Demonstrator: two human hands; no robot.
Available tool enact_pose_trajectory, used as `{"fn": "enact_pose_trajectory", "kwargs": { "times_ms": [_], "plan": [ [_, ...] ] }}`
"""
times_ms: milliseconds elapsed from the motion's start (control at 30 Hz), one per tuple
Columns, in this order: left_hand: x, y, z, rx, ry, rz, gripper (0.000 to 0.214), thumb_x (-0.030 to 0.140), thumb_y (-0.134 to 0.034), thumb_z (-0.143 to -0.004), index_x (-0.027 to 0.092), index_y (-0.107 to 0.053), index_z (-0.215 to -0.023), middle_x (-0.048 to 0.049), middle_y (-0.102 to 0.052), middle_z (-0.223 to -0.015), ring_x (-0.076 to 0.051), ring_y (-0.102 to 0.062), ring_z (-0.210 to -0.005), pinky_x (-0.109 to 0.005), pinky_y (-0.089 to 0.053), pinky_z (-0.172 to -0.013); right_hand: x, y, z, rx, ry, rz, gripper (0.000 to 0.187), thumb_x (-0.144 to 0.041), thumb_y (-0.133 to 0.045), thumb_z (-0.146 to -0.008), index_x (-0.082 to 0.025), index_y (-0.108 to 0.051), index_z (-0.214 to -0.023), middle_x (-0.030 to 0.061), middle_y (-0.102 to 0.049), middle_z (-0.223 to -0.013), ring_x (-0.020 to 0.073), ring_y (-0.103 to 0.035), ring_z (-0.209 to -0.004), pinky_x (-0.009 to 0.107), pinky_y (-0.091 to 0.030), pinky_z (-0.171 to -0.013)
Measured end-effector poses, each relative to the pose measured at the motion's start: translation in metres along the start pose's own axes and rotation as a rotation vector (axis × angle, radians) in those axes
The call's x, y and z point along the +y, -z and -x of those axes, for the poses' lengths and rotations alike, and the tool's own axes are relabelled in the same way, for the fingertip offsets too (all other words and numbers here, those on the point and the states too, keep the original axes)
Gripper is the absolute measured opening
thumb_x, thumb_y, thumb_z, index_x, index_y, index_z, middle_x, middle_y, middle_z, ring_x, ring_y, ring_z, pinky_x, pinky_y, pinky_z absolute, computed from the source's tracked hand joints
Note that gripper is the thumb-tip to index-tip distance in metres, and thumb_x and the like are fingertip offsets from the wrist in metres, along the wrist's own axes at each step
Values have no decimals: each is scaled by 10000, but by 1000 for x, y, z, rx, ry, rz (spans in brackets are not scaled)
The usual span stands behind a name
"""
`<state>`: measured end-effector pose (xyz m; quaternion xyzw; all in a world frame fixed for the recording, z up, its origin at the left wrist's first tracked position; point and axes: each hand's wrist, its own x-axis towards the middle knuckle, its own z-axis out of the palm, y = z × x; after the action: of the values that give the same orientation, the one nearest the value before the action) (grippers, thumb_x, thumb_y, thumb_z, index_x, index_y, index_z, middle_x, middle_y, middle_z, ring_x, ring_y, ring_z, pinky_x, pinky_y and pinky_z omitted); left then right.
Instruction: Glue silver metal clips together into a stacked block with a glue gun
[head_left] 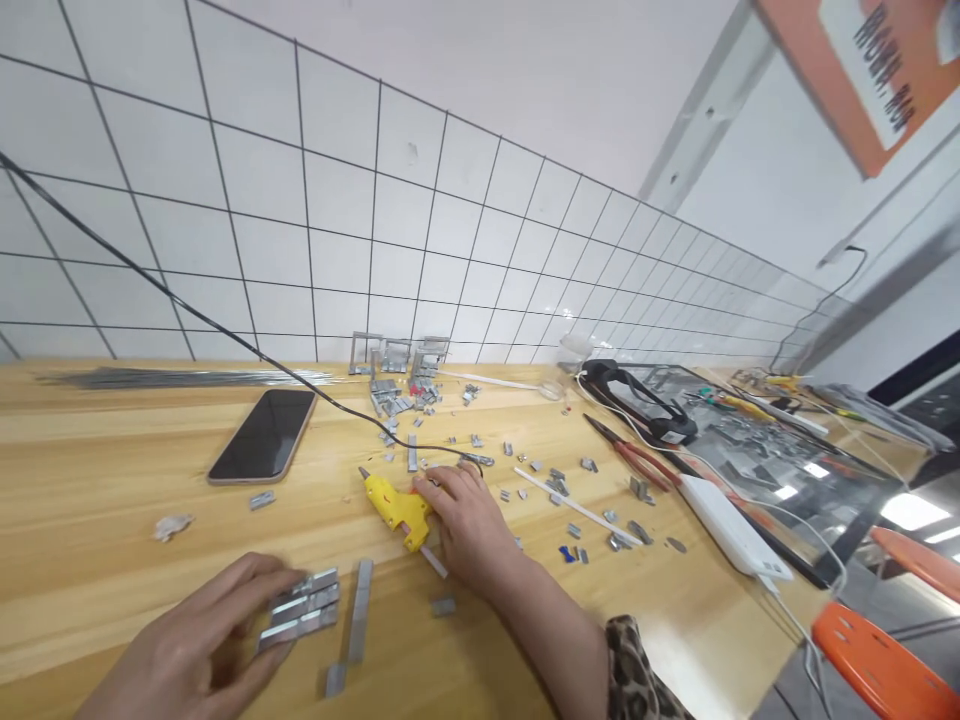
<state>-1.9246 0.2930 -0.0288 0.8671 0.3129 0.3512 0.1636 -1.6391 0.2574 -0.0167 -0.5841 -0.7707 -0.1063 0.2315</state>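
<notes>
My left hand (202, 640) is closed around a small grey stepped block (301, 606) made of flat strips, pinched between thumb and fingers just over the wood. My right hand (472, 520) has its fingers at the rear of a yellow hot glue gun (394, 508), which lies on its side with the nozzle pointing up and left. A pale glue stick (433, 562) pokes out near its handle. Between my hands lie a long grey strip (361, 610) and a short grey piece (335, 680). Another small grey piece (443, 606) rests below my right wrist.
A phone (264, 435) lies at the left. Small grey frames and parts (394, 390) are heaped by the wire grid (337, 220). Red-handled pliers (634, 455), a white power bank (735, 525) and a black head strap (637, 400) are at the right. A black cable (225, 330) crosses the view.
</notes>
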Motion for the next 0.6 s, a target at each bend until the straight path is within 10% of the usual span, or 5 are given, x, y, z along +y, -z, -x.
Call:
{"fn": "enact_pose_trajectory", "kwargs": {
  "times_ms": [600],
  "plan": [
    [-6,2,-1,-114,-41,-112,307,338,-629,-794,300,-598,-1097,4,-658,-993,-135,-683,-806,-128,-531,-704,33,7,3,399,-76,-77,280,-75,-442,-888,-200,-622,-1061,86,-692,-1007,227,-607,-930,416,-479,-802]
  ]
}}
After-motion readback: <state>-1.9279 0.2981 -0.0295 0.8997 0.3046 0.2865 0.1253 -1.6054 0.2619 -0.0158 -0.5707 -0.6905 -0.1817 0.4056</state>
